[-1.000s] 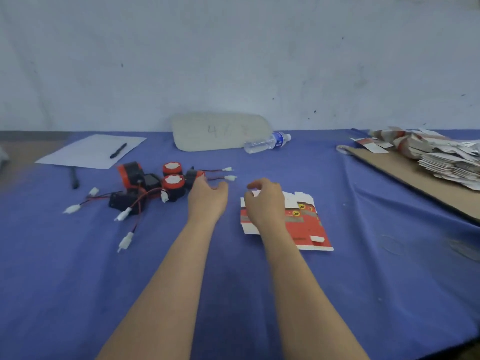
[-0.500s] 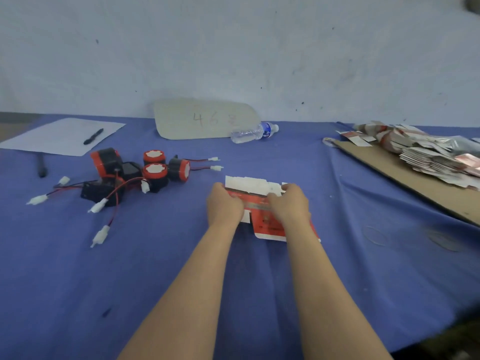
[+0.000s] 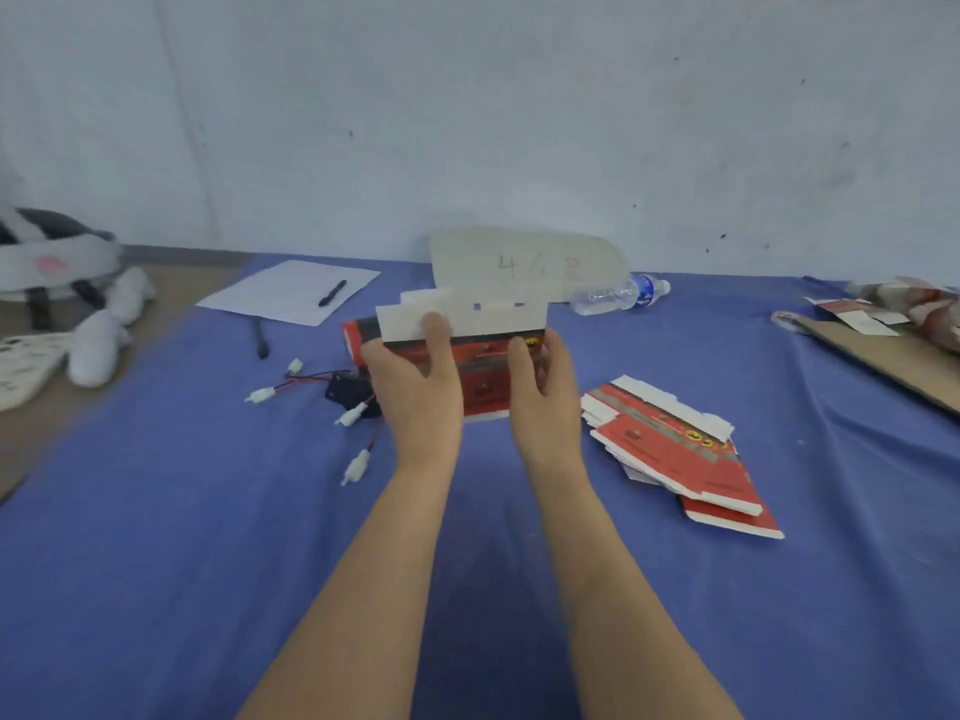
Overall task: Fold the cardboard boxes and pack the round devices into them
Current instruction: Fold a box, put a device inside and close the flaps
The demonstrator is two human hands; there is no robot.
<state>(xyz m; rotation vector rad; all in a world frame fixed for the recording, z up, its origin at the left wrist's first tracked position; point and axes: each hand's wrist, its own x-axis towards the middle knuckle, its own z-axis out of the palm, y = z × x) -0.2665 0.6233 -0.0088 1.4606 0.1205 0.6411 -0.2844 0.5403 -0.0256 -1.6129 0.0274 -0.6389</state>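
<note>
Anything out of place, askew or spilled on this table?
The water bottle lies on its side at the back of the table. The spare flat boxes on the right are fanned askew, not squared up. The connector wires sprawl loosely. Nothing looks spilled or damaged.

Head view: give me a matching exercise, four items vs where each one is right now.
Things:
1. red box blank
2. stack of flat boxes
3. water bottle
4. pen

Places:
A. lying on the white paper sheet
B. held up by the left hand and right hand
C. on its side at the far edge of the blue cloth
D. flat on the cloth, right of the hands

Pairs: 1-B, 2-D, 3-C, 4-A.
</note>
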